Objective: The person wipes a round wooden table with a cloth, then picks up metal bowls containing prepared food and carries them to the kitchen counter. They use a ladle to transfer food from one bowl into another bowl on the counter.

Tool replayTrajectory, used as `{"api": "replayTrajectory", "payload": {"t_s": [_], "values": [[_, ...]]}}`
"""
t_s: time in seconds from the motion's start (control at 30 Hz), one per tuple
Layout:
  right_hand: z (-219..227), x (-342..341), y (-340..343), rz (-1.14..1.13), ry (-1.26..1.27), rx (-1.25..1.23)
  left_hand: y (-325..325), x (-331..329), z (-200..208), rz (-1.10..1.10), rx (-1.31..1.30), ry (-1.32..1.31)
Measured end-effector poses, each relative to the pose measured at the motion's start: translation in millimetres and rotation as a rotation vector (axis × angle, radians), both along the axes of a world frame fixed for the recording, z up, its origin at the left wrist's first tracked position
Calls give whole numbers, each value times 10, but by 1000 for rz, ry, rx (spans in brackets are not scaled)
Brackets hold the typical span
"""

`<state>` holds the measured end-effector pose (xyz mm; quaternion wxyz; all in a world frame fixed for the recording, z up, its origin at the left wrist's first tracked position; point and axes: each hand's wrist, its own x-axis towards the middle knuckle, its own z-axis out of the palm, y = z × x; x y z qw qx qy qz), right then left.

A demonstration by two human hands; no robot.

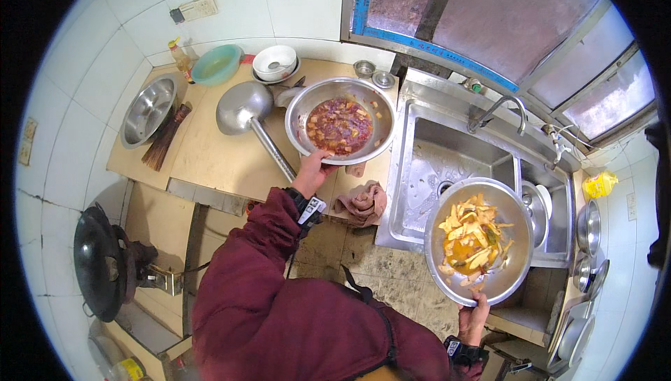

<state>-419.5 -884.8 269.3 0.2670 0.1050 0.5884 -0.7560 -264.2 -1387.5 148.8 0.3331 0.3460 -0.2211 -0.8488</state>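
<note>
My left hand (312, 172) grips the near rim of a steel bowl (297, 126) at the counter's edge. Dark red sauce with pale chunks (340, 126) covers its bottom. With my right hand (474, 317) I hold a second steel bowl (458, 290) by its near rim, out in front of the sink. Yellow-orange strips in liquid (475, 234) lie inside it. Fingers of both hands are partly hidden by the rims. Beside the left bowl lies a large steel ladle (244, 107), its handle slanting toward my left wrist. A crumpled pinkish cloth (363, 203) hangs at the counter edge.
A two-basin steel sink (437, 161) with a curved faucet (516, 110) stands at the right. On the counter (199, 164) are a basin (148, 112), a brush (166, 140), a green bowl (218, 65) and white bowls (274, 61). A black wok (94, 269) sits lower left.
</note>
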Motion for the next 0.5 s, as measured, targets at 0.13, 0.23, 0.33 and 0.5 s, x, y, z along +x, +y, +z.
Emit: {"api": "replayTrajectory", "payload": {"t_s": [0.13,0.23,0.33,0.5], "values": [[-46,-189,-11,70,-38,-5,127,586,213,-124,7,-42],[-79,-398,33,213,0,-34,587,1082,576,-113,4,-45],[-42,-623,62,268,-36,35,1357,1636,1110,2,-5,-146],[165,-988,-2,620,-124,-99,2996,2365,2054,183,5,-439]]}}
